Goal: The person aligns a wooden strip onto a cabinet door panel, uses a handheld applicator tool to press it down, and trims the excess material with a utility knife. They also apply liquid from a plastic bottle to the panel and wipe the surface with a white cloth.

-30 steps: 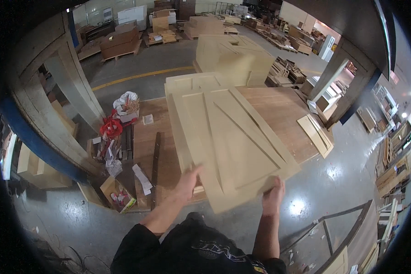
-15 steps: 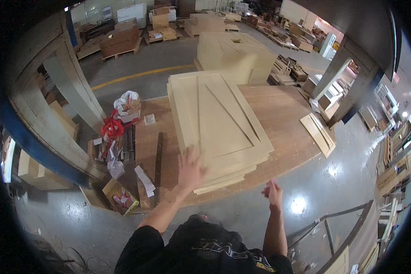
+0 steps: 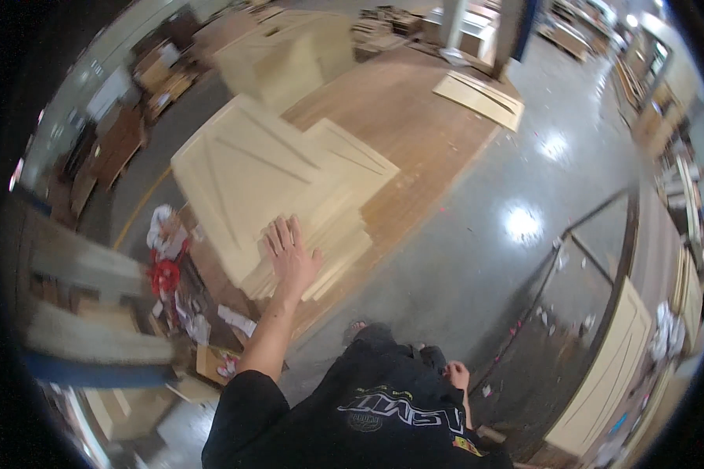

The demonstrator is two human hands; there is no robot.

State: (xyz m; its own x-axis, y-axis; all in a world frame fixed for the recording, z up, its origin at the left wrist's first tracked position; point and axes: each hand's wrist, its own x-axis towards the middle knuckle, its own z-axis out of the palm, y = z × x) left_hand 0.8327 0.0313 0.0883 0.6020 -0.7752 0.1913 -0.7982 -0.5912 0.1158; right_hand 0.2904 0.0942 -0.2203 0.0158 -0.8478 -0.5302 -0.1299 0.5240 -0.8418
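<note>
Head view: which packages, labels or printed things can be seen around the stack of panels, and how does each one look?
Cardboard box: on the floor left of the left hand, flat, brown with red print.
Red and white bags: on the floor beside the stack of panels, crumpled.
White papers: floor, near the stack's front edge.

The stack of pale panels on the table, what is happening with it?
A person rests the left hand flat on the near edge of a stack of pale wooden panels lying on a brown worktable. The right hand hangs low by the person's side, holding nothing. More panels lean at the right.
</note>
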